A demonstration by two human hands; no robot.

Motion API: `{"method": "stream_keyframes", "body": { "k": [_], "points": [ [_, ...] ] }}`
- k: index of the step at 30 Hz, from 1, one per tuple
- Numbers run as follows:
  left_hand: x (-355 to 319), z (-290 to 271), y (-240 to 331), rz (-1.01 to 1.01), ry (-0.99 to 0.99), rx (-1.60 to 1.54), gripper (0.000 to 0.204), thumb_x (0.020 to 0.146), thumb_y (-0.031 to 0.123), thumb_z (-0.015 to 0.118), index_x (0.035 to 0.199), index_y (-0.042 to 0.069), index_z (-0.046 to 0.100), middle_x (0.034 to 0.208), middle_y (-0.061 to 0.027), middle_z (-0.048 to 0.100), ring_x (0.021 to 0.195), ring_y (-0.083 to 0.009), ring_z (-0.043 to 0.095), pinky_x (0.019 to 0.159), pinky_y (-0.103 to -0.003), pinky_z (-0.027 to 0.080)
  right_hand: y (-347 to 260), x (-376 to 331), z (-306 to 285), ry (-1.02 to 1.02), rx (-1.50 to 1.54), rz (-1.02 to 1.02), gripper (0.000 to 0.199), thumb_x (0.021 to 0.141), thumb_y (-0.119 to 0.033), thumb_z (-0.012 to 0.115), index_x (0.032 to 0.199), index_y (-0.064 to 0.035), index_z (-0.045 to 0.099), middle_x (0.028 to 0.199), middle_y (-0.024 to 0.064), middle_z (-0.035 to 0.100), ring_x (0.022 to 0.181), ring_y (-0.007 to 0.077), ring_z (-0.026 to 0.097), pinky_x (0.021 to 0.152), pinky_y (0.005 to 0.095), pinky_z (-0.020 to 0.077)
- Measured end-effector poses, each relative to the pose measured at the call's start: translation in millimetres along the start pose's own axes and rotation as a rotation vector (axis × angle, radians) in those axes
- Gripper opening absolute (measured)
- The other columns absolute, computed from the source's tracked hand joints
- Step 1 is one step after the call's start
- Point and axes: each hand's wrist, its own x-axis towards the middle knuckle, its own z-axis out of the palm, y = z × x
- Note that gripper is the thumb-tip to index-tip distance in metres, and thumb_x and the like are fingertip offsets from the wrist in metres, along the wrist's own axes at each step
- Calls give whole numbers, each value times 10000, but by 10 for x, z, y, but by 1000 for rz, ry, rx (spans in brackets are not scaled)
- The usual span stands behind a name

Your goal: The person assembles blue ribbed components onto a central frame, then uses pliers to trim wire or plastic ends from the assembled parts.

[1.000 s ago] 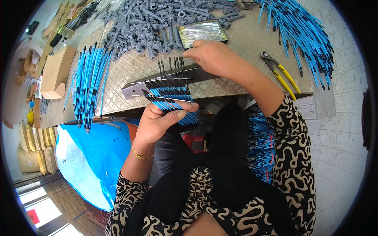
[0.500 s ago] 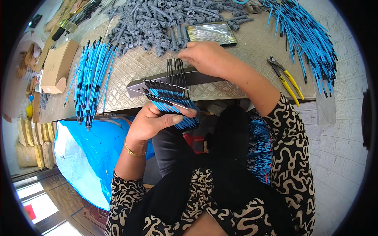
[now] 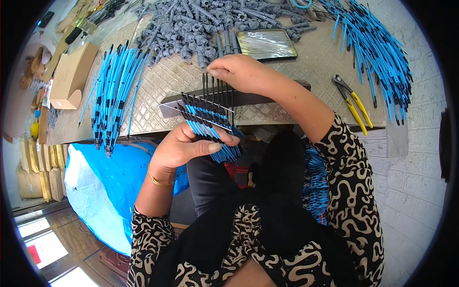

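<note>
The left hand is clenched around a fanned bundle of thin blue rods with black tips, thumb pressed across them, just off the near edge of the workbench. The right hand pinches, with fingertips closed, the tops of slim black pins standing upright in a dark metal bar that lies flat along the bench's near edge. The bench top is dull embossed metal with a diamond pattern. Left of the bar lies a loose sheaf of blue rods, overhanging the edge; another long pile of them runs down the right side. Grey moulded plastic fittings heap at the back, beside a shiny rectangular tray. Yellow-handled pliers rest to the right, well apart from the hands. A cardboard box sits at the left. Bare patterned metal stays open between bar and fittings.
</note>
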Motion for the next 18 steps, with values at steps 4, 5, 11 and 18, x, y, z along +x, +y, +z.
{"method": "stream_keyframes", "body": {
  "k": [4, 5, 11, 18],
  "points": [
    [-10, -42, 6, -1, -8, 0, 193, 811, -3, 578, 1000, -28, 606, 1024, -150, 631, 1007, -236, 583, 916, -343, 425, -107, 88, 13, -28, 74, 75, 231, 878, -237, 510, 983, -53, 603, 890, 129, 631, 843, 268, 600, 715, 348, 467],
    [-7, -51, 10, -3, -13, 1, 192, 811, -4, 578, 999, -27, 605, 1029, -154, 629, 1011, -237, 582, 919, -343, 423, -127, 96, -35, -58, 62, 127, 229, 870, -238, 519, 977, -54, 605, 903, 122, 628, 841, 263, 601, 711, 346, 467],
    [-40, -102, -23, 58, -19, -9, 184, 812, -3, 581, 994, -24, 602, 1046, -174, 622, 1030, -242, 574, 922, -344, 420, -21, -107, -126, 105, -164, 46, 222, 818, -227, 581, 967, -66, 608, 1023, 85, 601, 843, 257, 597, 701, 348, 467],
    [-171, -101, 32, 71, -6, -66, 185, 812, 13, 592, 994, -18, 607, 1038, -167, 627, 1020, -233, 578, 910, -339, 429, -108, -130, -371, -208, -341, -363, 320, 790, -235, 599, 1078, -99, 575, 1017, 74, 569, 904, 278, 568, 744, 376, 460]
  ]
}}
